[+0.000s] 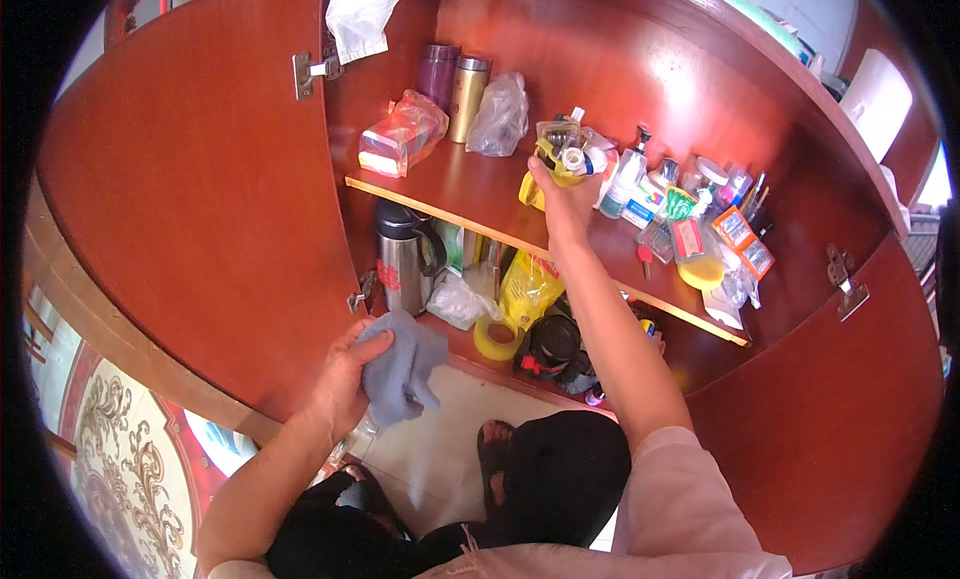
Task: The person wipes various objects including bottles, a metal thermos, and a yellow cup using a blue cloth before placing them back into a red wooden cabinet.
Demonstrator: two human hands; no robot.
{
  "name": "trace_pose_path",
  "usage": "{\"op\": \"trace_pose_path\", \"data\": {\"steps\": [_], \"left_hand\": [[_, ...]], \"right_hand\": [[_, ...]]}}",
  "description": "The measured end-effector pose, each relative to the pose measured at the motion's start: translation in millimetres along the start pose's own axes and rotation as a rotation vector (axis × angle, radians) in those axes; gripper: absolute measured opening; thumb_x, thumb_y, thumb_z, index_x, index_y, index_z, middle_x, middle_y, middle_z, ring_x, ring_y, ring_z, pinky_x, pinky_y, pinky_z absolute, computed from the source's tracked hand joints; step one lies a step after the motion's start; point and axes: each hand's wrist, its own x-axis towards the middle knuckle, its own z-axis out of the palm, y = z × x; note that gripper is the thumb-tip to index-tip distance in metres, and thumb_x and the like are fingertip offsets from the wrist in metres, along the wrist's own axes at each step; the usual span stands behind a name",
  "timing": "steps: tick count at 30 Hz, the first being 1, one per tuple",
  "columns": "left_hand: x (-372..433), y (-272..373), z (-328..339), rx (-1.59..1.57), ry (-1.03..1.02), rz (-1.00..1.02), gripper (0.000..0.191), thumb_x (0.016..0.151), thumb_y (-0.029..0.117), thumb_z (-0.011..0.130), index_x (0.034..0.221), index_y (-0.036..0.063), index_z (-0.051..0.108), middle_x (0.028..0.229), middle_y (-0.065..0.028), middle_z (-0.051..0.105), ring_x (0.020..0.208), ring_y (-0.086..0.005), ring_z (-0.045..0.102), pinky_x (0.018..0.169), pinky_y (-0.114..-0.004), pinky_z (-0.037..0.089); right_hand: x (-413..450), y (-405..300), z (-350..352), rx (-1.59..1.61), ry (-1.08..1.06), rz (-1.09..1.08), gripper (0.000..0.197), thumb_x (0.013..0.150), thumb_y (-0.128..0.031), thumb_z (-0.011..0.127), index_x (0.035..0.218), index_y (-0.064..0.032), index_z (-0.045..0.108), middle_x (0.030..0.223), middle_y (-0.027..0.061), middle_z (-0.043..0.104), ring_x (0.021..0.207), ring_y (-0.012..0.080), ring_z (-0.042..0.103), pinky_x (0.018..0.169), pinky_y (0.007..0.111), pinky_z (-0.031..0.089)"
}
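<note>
A grey-blue cloth (401, 365) hangs bunched from my left hand (351, 365), pinched under the thumb in front of the cabinet. My right hand (568, 200) reaches over the cabinet's middle shelf (457, 181) and grips a small yellow container (531, 192), its thumb raised along the near side. Small items, among them a white-necked bottle (574, 159), show in or just behind that container. The fingers of this hand are mostly hidden. Right of it stand a clear pump bottle (625, 180) and a small white-and-blue box (643, 204).
Both cabinet doors, left (195, 204) and right (817, 421), stand swung out. A wrapped box (401, 140), a gold flask (470, 98) and a plastic bag (499, 117) share the shelf. Below are a steel thermos jug (401, 264), a yellow tape roll (498, 339) and bags.
</note>
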Motion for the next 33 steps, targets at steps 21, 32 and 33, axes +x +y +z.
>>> {"op": "trace_pose_path", "data": {"steps": [21,32,33], "left_hand": [[-13.4,-7.9,-31.5,0.063,0.064,-0.003,0.027,0.084,0.014,0.061,0.108,0.0048,0.053,0.099,-0.0134,0.061,0.090,-0.0283,0.061,0.080,-0.044,0.051],[-6.4,0.5,-44.8,0.028,0.319,0.039,0.023,0.087,0.017,0.053,0.107,0.0057,0.053,0.097,-0.0133,0.061,0.086,-0.0283,0.062,0.075,-0.044,0.053],[-7.9,4.6,-44.7,0.069,0.292,0.063,0.023,0.087,0.016,0.052,0.106,0.0047,0.053,0.093,-0.0137,0.062,0.081,-0.0276,0.063,0.071,-0.042,0.054]], "right_hand": [[-11.3,-10.0,-25.0,0.097,-0.126,0.125,0.064,0.070,-0.009,0.076,0.125,0.0008,0.044,0.117,0.0080,0.057,0.108,0.0187,0.052,0.096,0.030,0.037],[-100.3,-53.1,9.3,0.512,-0.636,0.418,0.046,0.072,-0.003,0.068,0.115,-0.0013,0.054,0.105,0.0049,0.061,0.097,0.0166,0.058,0.087,0.031,0.046],[-108.7,-52.2,12.2,0.516,-0.653,0.462,0.046,0.072,-0.003,0.068,0.115,-0.0013,0.054,0.105,0.0049,0.061,0.097,0.0166,0.058,0.087,0.031,0.046]]}}
